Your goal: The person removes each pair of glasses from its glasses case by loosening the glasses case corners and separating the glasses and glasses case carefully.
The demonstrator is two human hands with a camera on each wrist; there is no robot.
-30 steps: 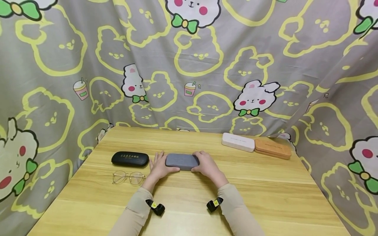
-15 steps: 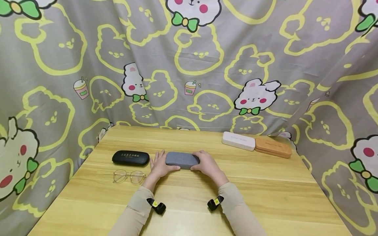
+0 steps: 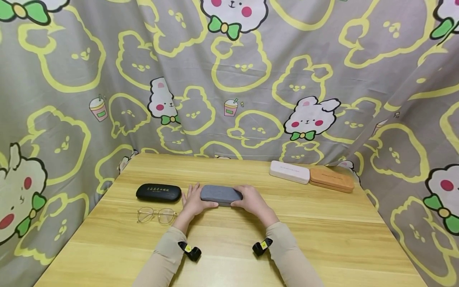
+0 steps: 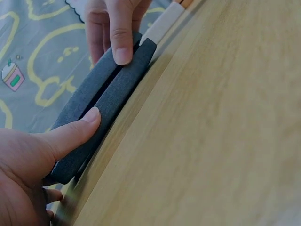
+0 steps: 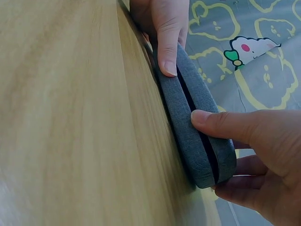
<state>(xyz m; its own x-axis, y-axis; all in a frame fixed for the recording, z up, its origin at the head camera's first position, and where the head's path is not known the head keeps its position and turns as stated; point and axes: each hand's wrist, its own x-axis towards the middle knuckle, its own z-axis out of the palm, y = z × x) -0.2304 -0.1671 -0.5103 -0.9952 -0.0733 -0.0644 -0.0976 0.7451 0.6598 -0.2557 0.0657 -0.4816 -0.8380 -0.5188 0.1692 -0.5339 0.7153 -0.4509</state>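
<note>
A grey-blue fabric glasses case (image 3: 221, 193) lies lengthwise on the wooden table between both hands. My left hand (image 3: 194, 201) holds its left end, with the thumb on the front of the lower half and the fingers behind. At the right end my right hand (image 3: 251, 199) grips the case, its thumb (image 5: 203, 118) at the seam beside the lid. A narrow dark slit (image 4: 101, 96) runs along the front between lid and base in both wrist views. What is inside the case is hidden.
Left of the hands lies a black glasses case (image 3: 158, 193) with gold lettering, and in front of it a pair of thin-framed glasses (image 3: 165, 215). A white case (image 3: 289, 172) and an orange-brown case (image 3: 331, 180) sit end to end at the back right. A patterned curtain (image 3: 251, 87) surrounds the table.
The grey-blue case's lid has come up slightly at the front, where a darker strip shows now. Both hands stay at its ends with hardly any movement.
</note>
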